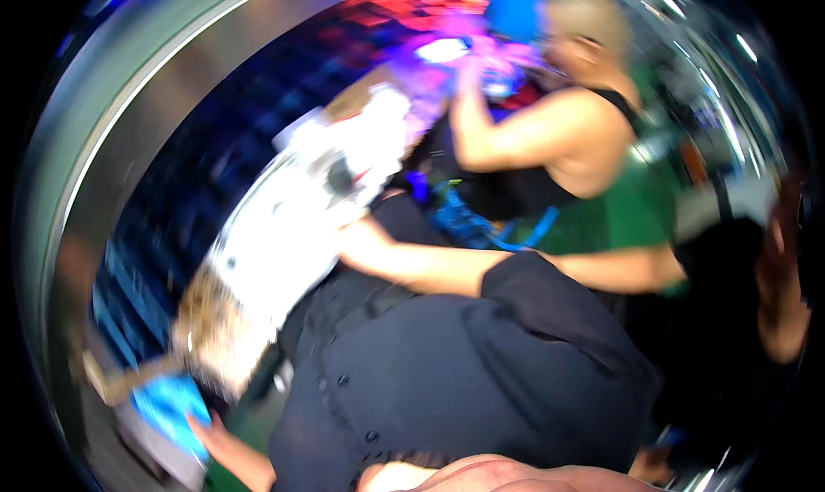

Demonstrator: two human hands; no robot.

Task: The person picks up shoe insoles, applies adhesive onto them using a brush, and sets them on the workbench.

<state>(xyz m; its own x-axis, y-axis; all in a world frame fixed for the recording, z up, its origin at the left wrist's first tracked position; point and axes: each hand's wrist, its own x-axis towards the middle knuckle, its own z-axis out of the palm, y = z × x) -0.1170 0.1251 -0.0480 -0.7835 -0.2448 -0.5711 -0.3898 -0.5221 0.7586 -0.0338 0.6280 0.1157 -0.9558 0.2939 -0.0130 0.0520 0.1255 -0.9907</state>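
Note:
At the lower left, my left hand (211, 433) reaches out with fingers stretched toward a bright blue, soft-looking piece (168, 409). Its fingertips meet the edge of the blue piece; whether they touch it is too blurred to tell. My right hand (361, 241) is over the near edge of a washed-out white surface (271, 221) on the worktable. Glare and blur hide its fingers. Just beyond it, a dark grey object (339, 178) lies among white items.
A co-worker (550, 122) in a black sleeveless top sits beyond, hands under purple light near a bright lamp (443, 50). Another person's arm (619, 268) extends from the right. Blue straps (481, 226) hang between us. A wooden table end (210, 329) is at left, with green floor (632, 221) at right.

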